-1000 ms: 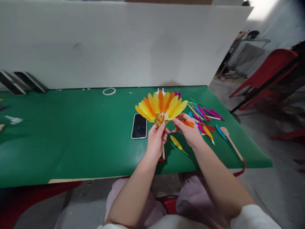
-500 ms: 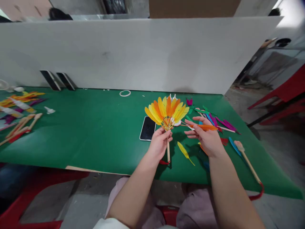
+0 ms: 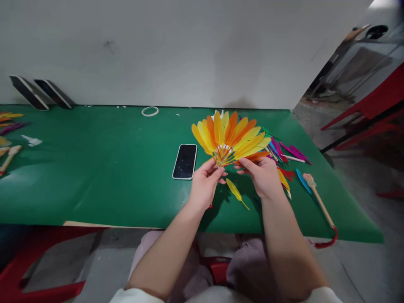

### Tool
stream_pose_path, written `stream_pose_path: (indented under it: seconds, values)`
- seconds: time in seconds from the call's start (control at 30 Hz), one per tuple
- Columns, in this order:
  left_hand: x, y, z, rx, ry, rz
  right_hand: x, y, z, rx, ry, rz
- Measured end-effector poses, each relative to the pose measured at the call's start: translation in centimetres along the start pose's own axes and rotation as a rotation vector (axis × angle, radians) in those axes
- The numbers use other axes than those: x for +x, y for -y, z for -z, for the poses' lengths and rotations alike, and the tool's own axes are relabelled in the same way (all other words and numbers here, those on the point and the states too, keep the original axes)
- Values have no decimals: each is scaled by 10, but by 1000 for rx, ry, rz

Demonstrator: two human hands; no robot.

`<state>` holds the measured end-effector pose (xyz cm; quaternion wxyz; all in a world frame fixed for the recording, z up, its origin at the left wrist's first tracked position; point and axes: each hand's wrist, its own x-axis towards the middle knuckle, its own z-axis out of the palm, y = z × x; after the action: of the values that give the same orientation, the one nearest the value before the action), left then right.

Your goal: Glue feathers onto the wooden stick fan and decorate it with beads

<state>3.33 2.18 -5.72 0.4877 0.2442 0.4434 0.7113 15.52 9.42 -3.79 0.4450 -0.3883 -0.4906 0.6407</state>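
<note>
fan [image 3: 230,130] points away, handle [image 3: 213,193] nearward; left fingers [image 3: 217,172] pinch base [image 3: 223,160], right fingers [image 3: 249,165] orange feather [image 3: 259,155]

No text, label, brand, number or sign can be read. The phone [image 3: 184,162] shows a dark screen, with no legible lettering. On the white board [image 3: 176,54], a dark smudge [image 3: 109,45] forms no readable character. A small mark on the red stool [image 3: 218,271] is too tiny to make out.

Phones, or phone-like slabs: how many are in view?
3: a phone flat near the left hand, two phone-like slabs leaning against the white panel, far left. Others may be hidden.
</note>
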Motion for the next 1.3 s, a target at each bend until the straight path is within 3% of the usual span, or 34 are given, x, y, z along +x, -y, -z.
stream_pose_path:
  seconds: [0.53, 1.3]
  values:
    - [0, 6, 0, 56, 4, -30, -3, 1, -1, -56, -61, -12]
    - [0, 8, -4, 12, -60, -19, -3, -7, 2, 26, 0, -65]
